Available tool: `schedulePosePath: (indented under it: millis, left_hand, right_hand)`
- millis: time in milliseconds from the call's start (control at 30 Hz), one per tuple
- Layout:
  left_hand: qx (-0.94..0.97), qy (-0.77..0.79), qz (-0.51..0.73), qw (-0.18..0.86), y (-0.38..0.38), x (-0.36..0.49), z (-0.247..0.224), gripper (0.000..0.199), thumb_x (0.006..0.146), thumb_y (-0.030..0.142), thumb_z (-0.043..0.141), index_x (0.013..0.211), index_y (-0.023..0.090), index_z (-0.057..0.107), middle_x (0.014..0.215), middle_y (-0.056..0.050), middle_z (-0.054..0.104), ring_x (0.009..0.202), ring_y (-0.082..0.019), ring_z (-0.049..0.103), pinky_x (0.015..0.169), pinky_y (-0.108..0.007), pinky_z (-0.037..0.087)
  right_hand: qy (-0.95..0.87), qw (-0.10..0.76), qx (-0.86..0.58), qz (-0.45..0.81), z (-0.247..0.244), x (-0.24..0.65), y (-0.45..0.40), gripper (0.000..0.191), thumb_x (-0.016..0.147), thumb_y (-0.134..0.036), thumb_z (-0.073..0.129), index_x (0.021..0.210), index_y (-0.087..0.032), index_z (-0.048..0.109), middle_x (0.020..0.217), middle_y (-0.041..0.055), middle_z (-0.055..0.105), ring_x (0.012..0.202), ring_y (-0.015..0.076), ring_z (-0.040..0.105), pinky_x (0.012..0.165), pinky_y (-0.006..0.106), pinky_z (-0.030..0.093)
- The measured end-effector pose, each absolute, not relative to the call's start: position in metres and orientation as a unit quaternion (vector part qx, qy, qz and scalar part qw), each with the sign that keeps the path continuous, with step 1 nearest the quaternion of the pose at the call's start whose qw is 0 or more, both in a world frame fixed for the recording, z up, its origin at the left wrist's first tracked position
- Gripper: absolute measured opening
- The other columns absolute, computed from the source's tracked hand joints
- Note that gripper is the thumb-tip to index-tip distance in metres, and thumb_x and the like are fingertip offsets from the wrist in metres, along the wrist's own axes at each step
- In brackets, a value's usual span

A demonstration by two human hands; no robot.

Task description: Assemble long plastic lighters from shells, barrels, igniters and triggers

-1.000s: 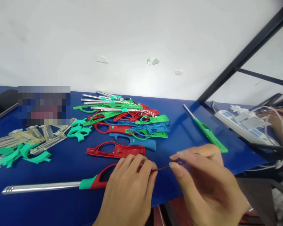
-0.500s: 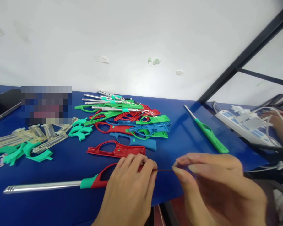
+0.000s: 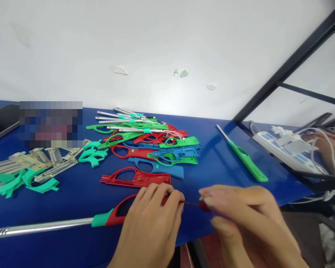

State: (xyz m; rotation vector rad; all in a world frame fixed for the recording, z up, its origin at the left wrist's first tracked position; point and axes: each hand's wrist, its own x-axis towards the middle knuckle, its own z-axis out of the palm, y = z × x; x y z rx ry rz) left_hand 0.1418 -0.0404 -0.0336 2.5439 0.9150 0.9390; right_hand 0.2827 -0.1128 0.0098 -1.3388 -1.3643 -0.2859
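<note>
Lighter (image 3: 102,219), red, lies along the table's (image 3: 58,249) near side, barrel leftward; the left hand (image 3: 152,219) covers its handle, fingers curled close together. A thin shaft (image 3: 191,203) runs from there to a red knob (image 3: 204,206) at the right hand's (image 3: 248,221) fingertips. That thumb, pressed against them half a second ago, now sits parted below, suggesting a regrip; whether the fingers clasp the knob, I cannot tell.

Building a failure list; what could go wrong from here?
1. The thin dark rod at the right hand runs up to the left hand; a slip could jab it.
2. That hand partly covers the red plastic handle, so a shift there might go unseen.
3. The right hand might bump the long green plastic lighter beyond it.
</note>
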Motion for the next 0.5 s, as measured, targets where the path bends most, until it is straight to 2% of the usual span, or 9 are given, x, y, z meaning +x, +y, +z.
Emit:
schedulePosePath:
  millis: [100,167,233,300,367,400,500]
  left_hand:
    - [0.876,0.321,0.342,0.113,-0.041,0.144,-0.035,0.025,0.11,0.013,0.042,0.104,0.024,0.064,0.1,-0.002,0.076,0.085,-0.027,0.07,0.076,-0.043,0.054]
    - [0.874,0.317,0.353,0.106,-0.041,0.144,-0.035,0.027,0.11,0.013,0.04,0.101,0.024,0.063,0.097,-0.003,0.075,0.083,-0.027,0.071,0.073,-0.043,0.054]
    - [0.876,0.313,0.351,0.109,-0.039,0.143,-0.033,0.028,0.11,0.013,0.039,0.1,0.024,0.062,0.095,-0.002,0.075,0.08,-0.027,0.071,0.07,-0.042,0.054]
    - [0.88,0.311,0.338,0.118,-0.039,0.141,-0.032,0.027,0.11,0.013,0.04,0.1,0.024,0.062,0.096,-0.002,0.075,0.081,-0.027,0.07,0.07,-0.041,0.054]
    - [0.882,0.317,0.327,0.123,-0.039,0.14,-0.032,0.024,0.11,0.013,0.043,0.102,0.024,0.063,0.099,-0.003,0.075,0.083,-0.028,0.071,0.071,-0.042,0.054]
    - [0.881,0.322,0.323,0.125,-0.039,0.14,-0.033,0.023,0.109,0.013,0.045,0.103,0.024,0.064,0.1,-0.003,0.075,0.085,-0.028,0.071,0.073,-0.043,0.055]
    - [0.881,0.327,0.318,0.122,-0.041,0.14,-0.033,0.021,0.108,0.013,0.047,0.104,0.024,0.064,0.101,-0.003,0.076,0.087,-0.028,0.071,0.076,-0.043,0.056]
  right_hand:
    - [-0.631,0.515,-0.573,-0.089,0.013,0.29,-0.116,0.031,0.112,-0.023,0.057,0.13,-0.035,0.079,0.12,-0.0028,0.083,0.097,0.0156,0.083,0.083,0.025,0.069]
    - [-0.675,0.48,-0.558,-0.061,0.015,0.292,-0.118,0.029,0.11,-0.026,0.063,0.132,-0.037,0.078,0.124,-0.0054,0.084,0.094,0.0146,0.084,0.078,0.022,0.069]
    - [-0.663,0.502,-0.554,-0.044,0.015,0.292,-0.115,0.022,0.106,-0.029,0.071,0.124,-0.037,0.081,0.114,-0.0039,0.085,0.091,0.0158,0.084,0.07,0.022,0.069]
    - [-0.637,0.558,-0.53,-0.041,0.014,0.291,-0.106,0.02,0.098,-0.022,0.081,0.114,-0.034,0.084,0.098,-0.0028,0.081,0.082,0.0157,0.081,0.066,0.025,0.068]
    - [-0.599,0.632,-0.488,-0.056,0.011,0.293,-0.098,0.024,0.093,-0.021,0.087,0.113,-0.033,0.085,0.087,-0.0037,0.076,0.074,0.0145,0.074,0.062,0.028,0.065]
    - [-0.596,0.636,-0.487,-0.061,0.009,0.296,-0.096,0.024,0.095,-0.022,0.085,0.117,-0.032,0.084,0.087,-0.0031,0.077,0.075,0.0148,0.074,0.061,0.029,0.064]
    - [-0.622,0.596,-0.506,-0.055,0.005,0.305,-0.101,0.025,0.105,-0.022,0.069,0.125,-0.029,0.082,0.112,0.0023,0.084,0.095,0.0217,0.081,0.068,0.034,0.067]
